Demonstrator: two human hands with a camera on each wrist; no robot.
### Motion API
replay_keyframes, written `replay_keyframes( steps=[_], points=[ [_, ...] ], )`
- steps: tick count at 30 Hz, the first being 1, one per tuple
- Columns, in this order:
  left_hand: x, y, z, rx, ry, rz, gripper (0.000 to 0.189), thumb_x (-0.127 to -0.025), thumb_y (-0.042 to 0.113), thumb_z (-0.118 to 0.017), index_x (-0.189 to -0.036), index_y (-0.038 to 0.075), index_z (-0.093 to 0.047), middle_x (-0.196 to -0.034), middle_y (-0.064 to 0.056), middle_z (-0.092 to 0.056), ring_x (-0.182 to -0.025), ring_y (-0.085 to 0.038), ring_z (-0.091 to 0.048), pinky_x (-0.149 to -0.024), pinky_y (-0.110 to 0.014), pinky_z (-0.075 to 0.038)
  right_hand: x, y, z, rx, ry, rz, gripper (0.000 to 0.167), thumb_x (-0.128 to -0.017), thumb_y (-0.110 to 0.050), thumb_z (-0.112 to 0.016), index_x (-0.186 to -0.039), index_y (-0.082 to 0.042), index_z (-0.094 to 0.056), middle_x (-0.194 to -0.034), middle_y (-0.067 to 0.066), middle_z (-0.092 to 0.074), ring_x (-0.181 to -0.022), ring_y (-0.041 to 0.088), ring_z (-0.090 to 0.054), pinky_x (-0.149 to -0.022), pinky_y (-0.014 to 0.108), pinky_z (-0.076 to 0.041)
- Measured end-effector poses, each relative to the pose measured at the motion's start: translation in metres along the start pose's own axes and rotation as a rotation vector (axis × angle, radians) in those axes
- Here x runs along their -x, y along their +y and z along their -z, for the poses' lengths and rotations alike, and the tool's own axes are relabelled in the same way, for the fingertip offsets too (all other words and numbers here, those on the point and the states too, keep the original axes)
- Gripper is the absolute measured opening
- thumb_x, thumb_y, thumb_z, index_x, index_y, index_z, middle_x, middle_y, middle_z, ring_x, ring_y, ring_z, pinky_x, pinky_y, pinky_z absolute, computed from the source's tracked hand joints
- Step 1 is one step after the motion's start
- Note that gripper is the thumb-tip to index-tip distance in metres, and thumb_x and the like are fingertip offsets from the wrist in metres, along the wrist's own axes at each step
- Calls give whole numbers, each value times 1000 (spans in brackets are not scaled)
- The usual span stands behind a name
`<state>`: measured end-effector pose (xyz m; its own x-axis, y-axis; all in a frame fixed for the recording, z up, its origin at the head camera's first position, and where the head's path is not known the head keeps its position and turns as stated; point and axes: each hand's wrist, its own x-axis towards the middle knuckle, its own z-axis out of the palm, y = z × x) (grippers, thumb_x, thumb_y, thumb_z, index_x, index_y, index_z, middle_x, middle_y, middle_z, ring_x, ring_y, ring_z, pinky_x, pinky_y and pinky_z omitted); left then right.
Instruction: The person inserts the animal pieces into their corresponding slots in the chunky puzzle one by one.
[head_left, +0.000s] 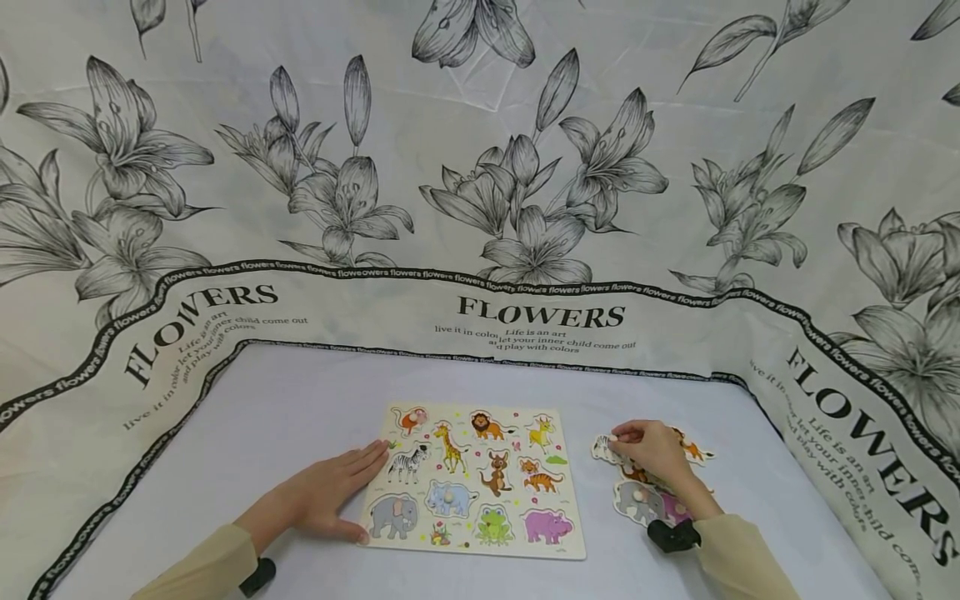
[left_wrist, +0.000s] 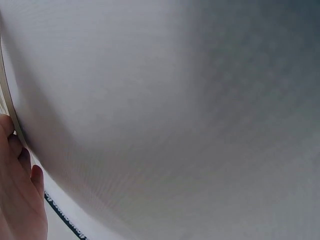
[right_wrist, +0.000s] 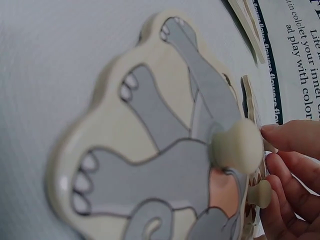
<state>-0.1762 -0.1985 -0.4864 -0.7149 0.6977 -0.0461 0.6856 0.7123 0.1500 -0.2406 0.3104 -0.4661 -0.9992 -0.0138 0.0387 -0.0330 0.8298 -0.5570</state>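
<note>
A wooden animal puzzle board (head_left: 480, 554) lies flat on the white table. My left hand (head_left: 330, 493) rests against its left edge with fingers extended; in the left wrist view the fingers (left_wrist: 22, 160) touch the board's edge. On the board, a light blue rhino piece (head_left: 438, 500) with a knob sits in its recess. Right of the board, my right hand (head_left: 656, 454) pinches the knob of a zebra piece (head_left: 602, 447) between thumb and fingers. Whether the zebra is lifted, I cannot tell. A grey elephant piece (right_wrist: 150, 185) with a round knob lies close by.
Around the right hand lie more loose pieces: a purple hippo (head_left: 673, 508), a lion or tiger piece (head_left: 697, 451) and a brown one (head_left: 636, 472), partly hidden. A flower-printed cloth (head_left: 540, 321) rises behind the table (head_left: 315, 392) and along its sides.
</note>
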Motion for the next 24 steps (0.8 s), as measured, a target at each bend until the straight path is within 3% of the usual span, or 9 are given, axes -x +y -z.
replay_keyframes(
  steps=[16,24],
  points=[
    [1,-1,-1,13,-10,15,107,-77,76,-51,-151,4,-25,-160,-12,-22,-146,-29,-26,-115,-43,-35,-3,-3,-1,29,8,-1,21,-82,-18,-73,-94,-1,-73,-75,3,-70,-60,11,-53,-53,22,-42],
    [0,1,2,12,-14,12,106,-78,75,-51,-151,3,-26,-159,-13,-23,-145,-30,-28,-114,-44,-36,-6,-8,1,13,31,5,21,-82,-19,-73,-94,-1,-73,-75,4,-70,-55,11,-53,-46,23,-42]
  ],
)
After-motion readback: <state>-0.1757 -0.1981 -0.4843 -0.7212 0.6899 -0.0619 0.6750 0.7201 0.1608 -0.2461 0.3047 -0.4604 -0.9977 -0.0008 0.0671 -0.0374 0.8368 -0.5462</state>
